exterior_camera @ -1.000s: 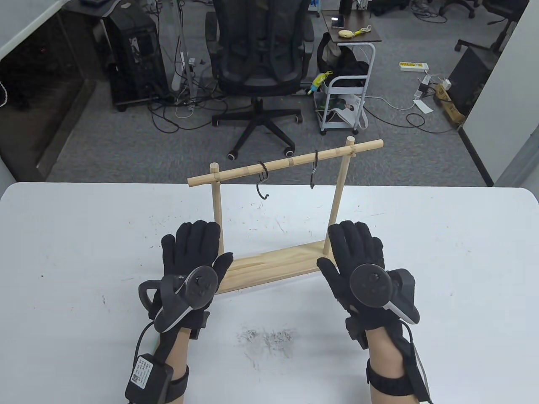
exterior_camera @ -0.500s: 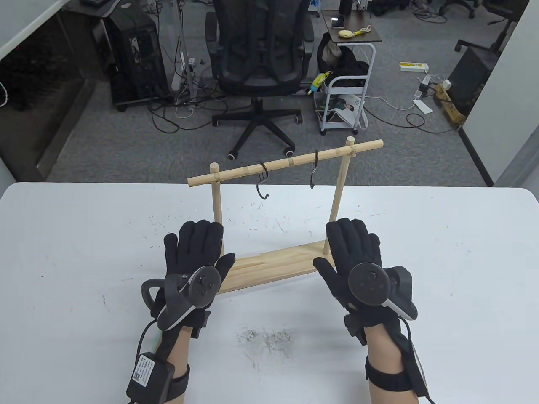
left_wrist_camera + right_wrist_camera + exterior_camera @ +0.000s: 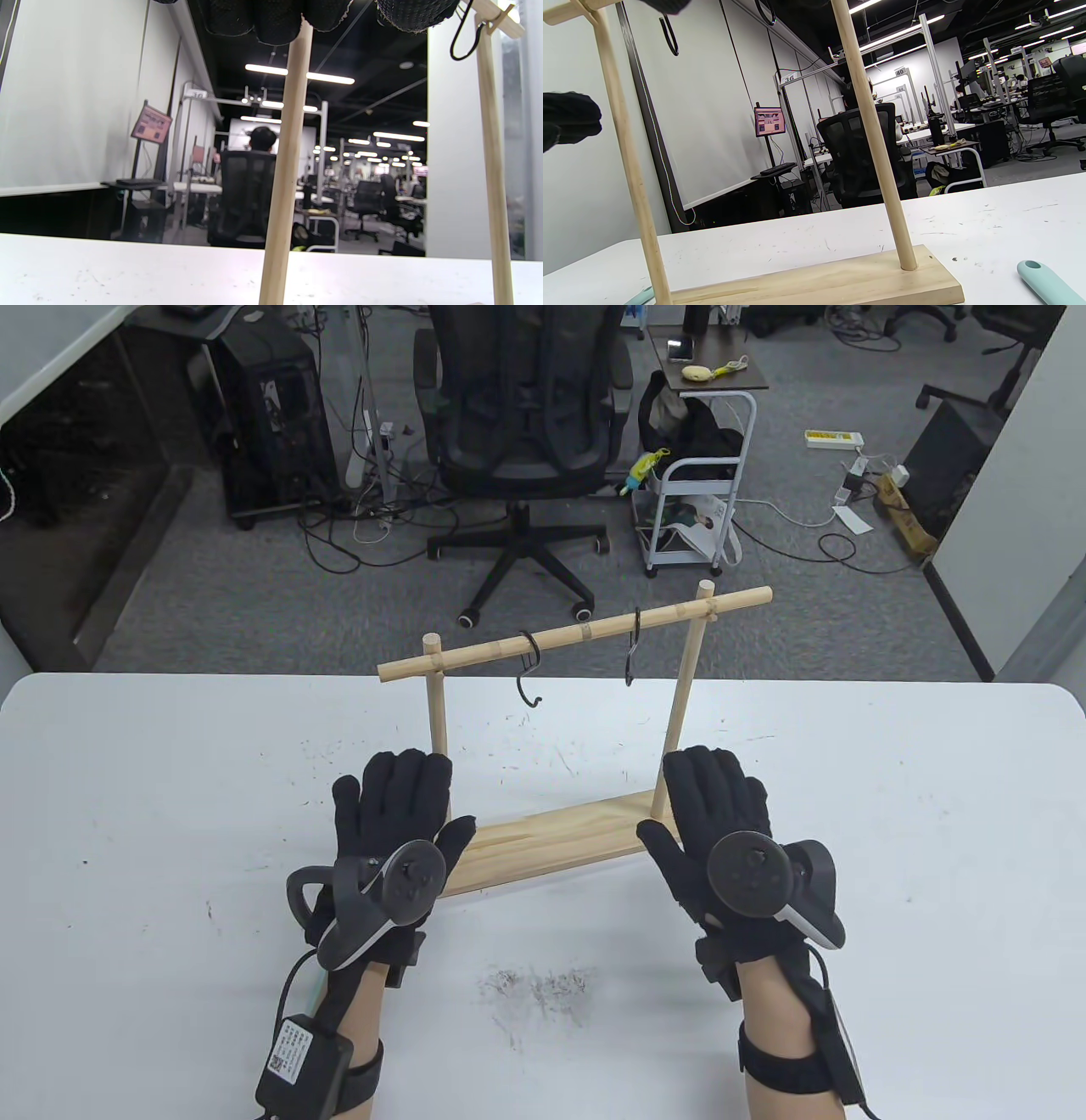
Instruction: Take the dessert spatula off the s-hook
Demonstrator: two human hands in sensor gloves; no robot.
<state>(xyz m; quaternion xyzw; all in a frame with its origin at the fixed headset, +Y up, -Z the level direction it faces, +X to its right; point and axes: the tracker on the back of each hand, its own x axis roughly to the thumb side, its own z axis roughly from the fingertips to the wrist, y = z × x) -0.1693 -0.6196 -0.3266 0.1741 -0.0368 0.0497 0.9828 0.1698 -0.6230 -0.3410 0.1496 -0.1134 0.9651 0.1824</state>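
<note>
Dessert spatula (image 3: 1045, 284) (handle end) beneath right hand (image 3: 721, 831)

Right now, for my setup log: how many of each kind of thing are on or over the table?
Wooden rack: 1
Black S-hooks: 2
Gloved hands, left hand and right hand: 2
Teal utensil pieces: 2
Total: 7

Two black S-hooks, one (image 3: 529, 672) left and one (image 3: 632, 648) right, hang bare on the rack's rail, above and beyond both flat, open hands. A mint-green spatula handle (image 3: 1045, 284) with a hanging hole lies on the table just beside the right hand, beneath it; the blade is out of view.
</note>
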